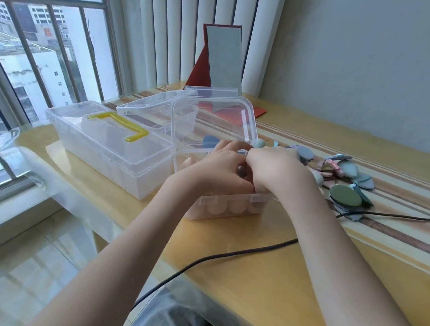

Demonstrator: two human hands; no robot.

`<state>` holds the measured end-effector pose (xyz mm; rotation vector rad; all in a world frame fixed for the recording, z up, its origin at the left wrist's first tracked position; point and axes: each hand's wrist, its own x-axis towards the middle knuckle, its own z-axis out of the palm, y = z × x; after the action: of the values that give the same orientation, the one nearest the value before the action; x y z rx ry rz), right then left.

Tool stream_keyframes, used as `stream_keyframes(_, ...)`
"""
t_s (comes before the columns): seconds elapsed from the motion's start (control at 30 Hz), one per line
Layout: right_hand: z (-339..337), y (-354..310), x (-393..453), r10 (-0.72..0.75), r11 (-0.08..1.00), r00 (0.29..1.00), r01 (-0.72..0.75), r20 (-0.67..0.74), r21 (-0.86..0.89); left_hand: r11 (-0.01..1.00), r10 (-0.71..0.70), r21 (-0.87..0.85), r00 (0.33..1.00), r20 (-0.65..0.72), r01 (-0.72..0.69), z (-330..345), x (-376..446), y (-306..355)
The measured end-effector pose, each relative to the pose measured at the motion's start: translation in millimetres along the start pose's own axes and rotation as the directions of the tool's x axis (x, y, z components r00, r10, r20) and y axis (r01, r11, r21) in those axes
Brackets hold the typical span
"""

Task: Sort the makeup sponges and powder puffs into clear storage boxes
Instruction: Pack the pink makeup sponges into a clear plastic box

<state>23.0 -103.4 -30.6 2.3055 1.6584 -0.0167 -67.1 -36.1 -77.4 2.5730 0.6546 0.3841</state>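
Note:
A small clear box [230, 211] stands open in the middle of the table, its lid [213, 116] upright behind it. Beige sponges [216, 208] show through its front wall. Both hands meet just above the box. My right hand [276, 168] has its fingers curled, and a pale teal sponge [258, 142] pokes out at its fingertips. My left hand [221, 167] curls its fingers against the right hand; what it holds is hidden. A blue teardrop puff [210, 141] shows through the lid. Several blue, grey and green puffs [348, 169] lie piled to the right.
A large clear box with a yellow handle [119, 126] sits shut at the left, with another clear box [148, 107] behind it. A mirror on a red stand [224, 57] is at the back. A black cable [226, 255] crosses the table front. The window is on the left.

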Motion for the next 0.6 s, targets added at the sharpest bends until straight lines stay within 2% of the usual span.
stream_keyframes(0.07,-4,8,-1,-0.032,0.997,0.997,0.027,0.063,0.078,1.000,-0.008,-0.010,1.000,-0.014,0.008,0,0,1)
stream_keyframes(0.13,-15,26,-5,-0.086,0.952,0.982,0.031,0.169,0.305,1.000,-0.014,-0.012,1.000,-0.023,0.014,0,0,2)
stream_keyframes(0.17,-21,35,-8,-0.108,0.910,0.978,0.026,0.177,0.414,1.000,-0.013,-0.012,1.000,-0.025,0.013,-1,0,2)
stream_keyframes(0.23,-27,45,-12,-0.103,0.858,0.990,0.039,0.097,0.513,0.999,-0.018,-0.028,0.999,-0.038,0.017,-3,1,2)
stream_keyframes(0.3,-25,41,-10,-0.083,0.864,0.995,0.045,0.054,0.502,0.997,-0.027,-0.070,0.996,-0.083,0.021,-4,1,2)
stream_keyframes(0.37,-17,28,-4,-0.063,0.896,0.992,0.007,0.110,0.443,0.996,-0.022,-0.093,0.991,-0.131,0.010,-4,1,2)
stream_keyframes(0.5,-8,14,6,0.005,0.962,0.997,-0.027,0.079,0.273,0.999,0.020,-0.032,0.989,-0.150,-0.025,-5,-1,2)
stream_keyframes(0.6,-19,24,-2,-0.019,0.948,0.995,-0.014,0.101,0.318,1.000,0.015,0.001,0.991,-0.130,-0.015,-4,0,2)
